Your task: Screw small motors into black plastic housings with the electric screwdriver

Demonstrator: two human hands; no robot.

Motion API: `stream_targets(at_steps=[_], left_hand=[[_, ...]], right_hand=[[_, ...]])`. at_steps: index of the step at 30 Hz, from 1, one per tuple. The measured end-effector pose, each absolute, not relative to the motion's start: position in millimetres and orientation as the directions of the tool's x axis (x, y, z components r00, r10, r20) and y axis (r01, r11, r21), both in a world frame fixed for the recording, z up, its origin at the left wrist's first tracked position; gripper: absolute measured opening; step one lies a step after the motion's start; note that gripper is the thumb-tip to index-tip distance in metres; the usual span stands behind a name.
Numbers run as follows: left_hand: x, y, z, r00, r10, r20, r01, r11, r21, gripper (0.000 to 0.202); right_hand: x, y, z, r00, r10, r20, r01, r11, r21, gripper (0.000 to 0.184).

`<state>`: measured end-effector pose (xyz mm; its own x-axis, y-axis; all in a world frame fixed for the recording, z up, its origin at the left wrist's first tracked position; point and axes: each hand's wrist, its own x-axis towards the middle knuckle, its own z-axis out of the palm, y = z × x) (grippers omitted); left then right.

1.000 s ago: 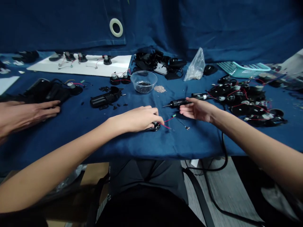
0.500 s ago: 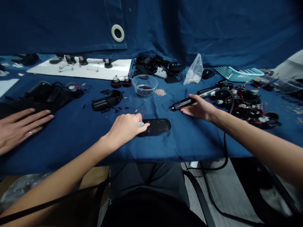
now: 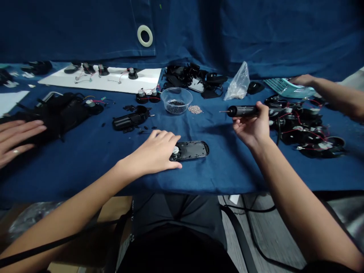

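Inspecting the work at the cloth-covered surface [image 3: 216, 178], the following is recorded. The left hand [image 3: 152, 151] lies palm down, its grip loose and open, with the fingertips [image 3: 173, 138] arched over one end of a black plastic housing [image 3: 195, 150]. Nothing appears to be held. The housing lies flat near the front edge of the surface, with a round silver component [image 3: 175, 150] seated at the end beneath the fingers. The right hand [image 3: 251, 127] is raised above the surface, its grip closed around the black barrel of an electric screwdriver [image 3: 243, 111], which lies roughly level with its bit pointing left.

Beyond the housing stand a clear plastic bowl [image 3: 175, 100] of small dark parts and, just beside it, a small pile of silver screws [image 3: 195, 109]. An open black battery holder [image 3: 131, 119] lies to the left. Wired black housings [image 3: 301, 127] are heaped to the right, behind the screwdriver. A co-worker's ringed hand [image 3: 18, 140] rests on black parts [image 3: 58, 112] at the left edge. Another person's hand [image 3: 303, 80] touches a teal plastic basket [image 3: 288, 88] at the far right.
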<state>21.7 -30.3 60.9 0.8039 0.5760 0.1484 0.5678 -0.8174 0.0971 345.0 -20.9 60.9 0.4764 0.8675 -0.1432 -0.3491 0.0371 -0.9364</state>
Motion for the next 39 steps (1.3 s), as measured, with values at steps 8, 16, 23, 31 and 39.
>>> stream_targets(at_steps=[8,16,23,31,39], left_hand=[[36.6,-16.5,45.8,0.822,0.534,0.200,0.533,-0.844,0.063,0.072],[56.5,-12.5,65.0,0.892,0.445,0.078,0.437,-0.893,0.106,0.059],[47.7,-14.0,69.9,0.868,0.493,0.057,0.494,-0.869,-0.011,0.061],[42.4,-16.1,59.2,0.837,0.545,0.039,0.546,-0.837,-0.030,0.058],[46.2,-15.3,54.9,0.821,0.570,0.046,0.567,-0.822,0.062,0.056]], right_hand=[[317.8,2.7,59.2,0.419,0.890,-0.179,-0.434,0.023,-0.901,0.039],[308.6,16.3,45.1,0.388,0.893,-0.228,-0.505,-0.001,-0.863,0.039],[317.0,7.6,30.7,0.375,0.897,-0.234,-0.534,0.003,-0.846,0.037],[317.0,4.9,30.5,0.367,0.902,-0.228,-0.493,-0.019,-0.870,0.041],[316.5,3.7,29.4,0.378,0.893,-0.244,-0.521,-0.013,-0.854,0.039]])
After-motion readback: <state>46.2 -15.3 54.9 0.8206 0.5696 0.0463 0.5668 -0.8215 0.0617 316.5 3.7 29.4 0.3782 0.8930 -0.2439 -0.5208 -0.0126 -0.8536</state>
